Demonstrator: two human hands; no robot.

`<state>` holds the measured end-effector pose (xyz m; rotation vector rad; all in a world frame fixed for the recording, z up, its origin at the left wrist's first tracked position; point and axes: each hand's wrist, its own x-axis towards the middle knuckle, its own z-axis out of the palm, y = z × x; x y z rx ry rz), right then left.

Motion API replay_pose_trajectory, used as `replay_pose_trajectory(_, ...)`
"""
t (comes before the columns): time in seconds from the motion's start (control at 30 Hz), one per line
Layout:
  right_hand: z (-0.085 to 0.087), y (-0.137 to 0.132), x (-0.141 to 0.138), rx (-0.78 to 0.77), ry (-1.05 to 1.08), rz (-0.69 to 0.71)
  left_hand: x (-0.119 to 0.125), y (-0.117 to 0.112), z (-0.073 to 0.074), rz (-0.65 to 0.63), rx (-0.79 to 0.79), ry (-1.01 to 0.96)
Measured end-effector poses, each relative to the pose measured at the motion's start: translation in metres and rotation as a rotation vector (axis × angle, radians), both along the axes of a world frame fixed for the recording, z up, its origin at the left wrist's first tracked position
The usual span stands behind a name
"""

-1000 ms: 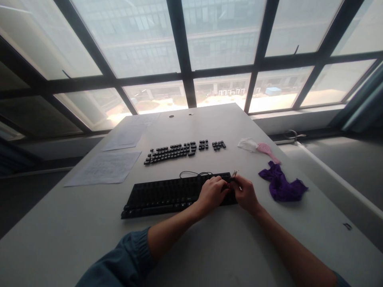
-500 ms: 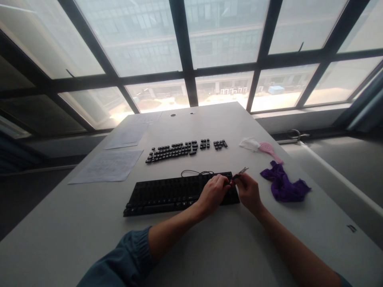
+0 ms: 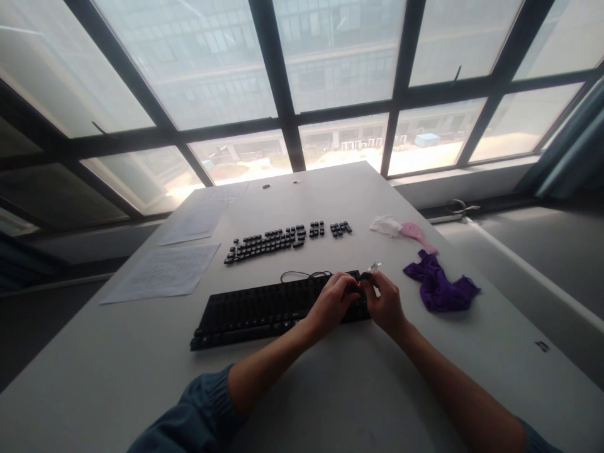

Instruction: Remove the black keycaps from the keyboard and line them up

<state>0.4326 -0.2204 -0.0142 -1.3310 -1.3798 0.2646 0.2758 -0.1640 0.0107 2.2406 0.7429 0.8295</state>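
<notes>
A black keyboard [image 3: 255, 311] lies across the white table, many of its keys off. Above its right end, my right hand [image 3: 385, 302] is closed on a small dark tool with pale metal prongs [image 3: 375, 267] that point up and away; it looks like a keycap puller. My left hand [image 3: 333, 301] is close beside it over the same end, fingertips pinched near the tool's dark part. Whatever the left fingers hold is too small and hidden to name. Loose black keycaps [image 3: 268, 242] lie in rows behind the keyboard.
Right of my hands lies a crumpled purple cloth [image 3: 441, 286], with a pink hairbrush [image 3: 415, 234] and a white crumpled wrapper [image 3: 385, 225] behind it. Paper sheets [image 3: 163, 274] lie at left. A cable [image 3: 302, 274] loops behind the keyboard. A small dark item [image 3: 542, 346] is near the right edge.
The whole view has shifted slightly. My fingers have turned a little around the tool, and its prongs now point more upward. The keyboard and loose keycaps stay in place.
</notes>
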Motion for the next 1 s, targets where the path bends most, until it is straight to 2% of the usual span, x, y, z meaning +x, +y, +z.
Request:
replay_pose_trajectory(0.33,-0.002,0.001,-0.002,0.012,0.017,0.058,-0.002,0.000,-0.004,0.068,-0.058,-0.115)
replay_pose_trajectory(0.5,0.001,0.002,-0.005,-0.057,0.180,-0.020,-0.002,0.003,-0.005,-0.010,0.104,-0.043)
replay_pose_trajectory(0.63,0.001,0.003,-0.007,-0.079,0.265,-0.059,-0.003,0.000,0.001,-0.053,0.193,-0.039)
replay_pose_trajectory(0.73,-0.003,0.005,-0.006,-0.089,0.357,-0.053,-0.006,0.003,0.010,0.034,0.131,-0.050)
replay_pose_trajectory(0.83,-0.008,0.009,-0.004,-0.092,0.452,-0.061,-0.004,0.026,0.018,0.116,0.058,-0.047)
replay_pose_trajectory(0.93,-0.012,0.014,-0.001,-0.095,0.500,-0.069,0.010,0.071,0.016,0.135,0.026,-0.020)
replay_pose_trajectory(1.0,-0.012,0.015,0.000,-0.095,0.515,-0.061,0.024,0.102,0.010,0.159,0.075,0.080)
